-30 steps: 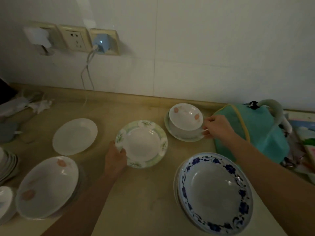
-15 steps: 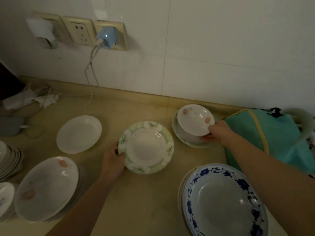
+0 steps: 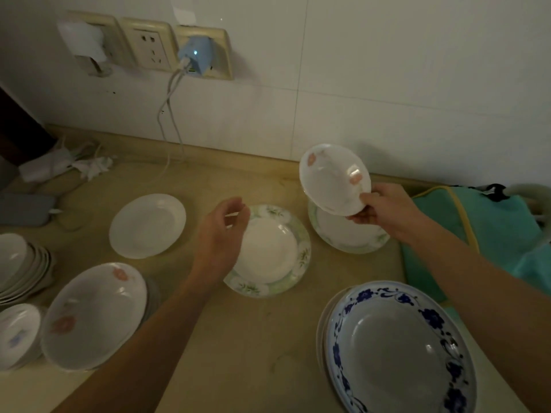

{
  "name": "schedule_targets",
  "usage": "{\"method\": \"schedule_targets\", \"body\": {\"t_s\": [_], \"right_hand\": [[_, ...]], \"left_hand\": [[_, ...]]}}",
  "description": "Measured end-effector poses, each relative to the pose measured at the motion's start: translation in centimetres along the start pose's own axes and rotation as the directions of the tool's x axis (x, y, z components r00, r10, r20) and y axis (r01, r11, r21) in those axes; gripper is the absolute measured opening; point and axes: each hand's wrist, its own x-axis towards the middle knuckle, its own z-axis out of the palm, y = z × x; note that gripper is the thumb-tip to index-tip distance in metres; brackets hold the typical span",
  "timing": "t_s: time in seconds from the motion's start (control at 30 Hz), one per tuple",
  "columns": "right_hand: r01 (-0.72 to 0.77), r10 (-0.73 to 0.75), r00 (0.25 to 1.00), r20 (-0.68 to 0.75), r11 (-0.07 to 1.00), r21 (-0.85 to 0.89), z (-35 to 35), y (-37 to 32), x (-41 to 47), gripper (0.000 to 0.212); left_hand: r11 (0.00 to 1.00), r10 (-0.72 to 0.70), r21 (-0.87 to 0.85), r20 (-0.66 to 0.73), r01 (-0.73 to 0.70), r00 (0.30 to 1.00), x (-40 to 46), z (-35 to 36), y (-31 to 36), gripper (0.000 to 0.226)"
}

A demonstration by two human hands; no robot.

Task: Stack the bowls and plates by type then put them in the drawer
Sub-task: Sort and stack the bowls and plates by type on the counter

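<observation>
- The right hand (image 3: 384, 211) pinches the near rim of a small pink-flower bowl (image 3: 334, 178), thumb on top and fingers beneath, and holds it tilted in the air
- That bowl hangs above the far edge of a green-rim plate (image 3: 351, 236) lying on the counter (image 3: 253, 338), apart from it
- The left hand (image 3: 219, 236) holds nothing; its fingers are loosely curled and it hovers over the left edge of a second green plate (image 3: 274, 257), which sits flat at the middle of the counter; whether the hand touches that plate cannot be told
- A plain white plate (image 3: 147, 225) lies left of the middle plate, apart from it
- At the near left a large pink-flower dish (image 3: 95, 314) tops a stack; beside it at the left edge are a small bowl (image 3: 18, 332) with a blue mark and, further back, a pile of white dishes (image 3: 21, 263)
- At the near right a blue-pattern dish (image 3: 399, 350) rests on another dish whose rim shows at its left
- A teal cloth (image 3: 492, 234) lies at the right, just past the far green plate
- On the wall, sockets (image 3: 149, 46) with a blue plug (image 3: 195, 55) whose cable (image 3: 170, 114) drops to the counter
- Crumpled white stuff (image 3: 59, 165) sits in the far left corner
</observation>
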Motion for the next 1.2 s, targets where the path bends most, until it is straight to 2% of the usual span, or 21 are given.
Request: {"method": "schedule_targets", "body": {"t_s": [0.07, 0.17, 0.27, 0.47, 0.53, 0.67, 0.8, 0.87, 0.93, 1.07, 1.2], "right_hand": [[0.103, -0.099, 0.994, 0.055, 0.991, -0.081, 1.0, -1.1, -0.8, 0.03], [0.204, -0.189, 0.977, 0.101, 0.964, -0.172, 2.7, -2.4, -1.8, 0.031], [0.289, -0.25, 0.956, 0.157, 0.898, -0.331, 3.8, -2.7, -2.6, 0.027], [0.367, -0.322, 0.93, 0.176, 0.815, -0.449, 4.5, -2.2, -3.7, 0.023], [0.39, -0.342, 0.921, 0.187, 0.812, -0.435, 4.5, -2.2, -4.0, 0.024], [0.379, -0.339, 0.92, 0.198, 0.897, -0.227, 4.0, -2.9, -4.2, 0.03], [0.24, -0.238, 0.971, 0.029, 0.958, -0.156, 1.3, -2.6, -3.9, 0.03], [0.185, -0.195, 0.98, -0.039, 0.968, -0.171, -0.1, -1.8, -4.2, 0.028], [0.178, -0.19, 0.981, -0.05, 0.968, -0.178, -0.7, -1.2, -4.9, 0.024], [0.243, -0.237, 0.97, 0.051, 0.955, -0.173, 1.9, -1.8, -7.0, 0.018], [0.333, -0.288, 0.922, 0.26, 0.931, -0.149, 8.2, -3.5, -9.7, 0.017]], "left_hand": [[0.973, -0.072, -0.21, 0.133, 0.099, 0.988, -0.1, 0.9, 1.1, 0.039], [0.938, -0.059, -0.317, 0.259, 0.143, 0.964, -0.7, 1.4, 1.8, 0.035], [0.94, -0.044, -0.311, 0.298, 0.14, 0.954, -1.0, 1.5, 2.0, 0.033], [0.956, -0.117, -0.227, 0.276, 0.183, 0.954, -1.1, 1.6, 1.4, 0.025], [0.929, -0.165, -0.277, 0.28, 0.244, 0.946, -0.9, 1.5, 1.1, 0.024], [0.81, -0.255, -0.471, 0.255, 0.35, 0.933, -0.9, 1.5, 0.5, 0.024], [0.718, -0.293, -0.594, 0.216, 0.363, 0.932, -0.9, 0.5, -0.2, 0.02], [0.716, -0.291, -0.61, 0.183, 0.341, 0.939, -1.2, -0.5, -0.6, 0.018], [0.734, -0.283, -0.601, 0.15, 0.315, 0.947, -1.8, -2.0, -1.2, 0.018], [0.815, -0.246, -0.528, 0.06, 0.24, 0.967, -3.5, -6.4, -2.3, 0.02], [0.842, -0.27, -0.488, -0.012, 0.23, 0.963, -5.7, -11.6, -3.0, 0.016]]}}
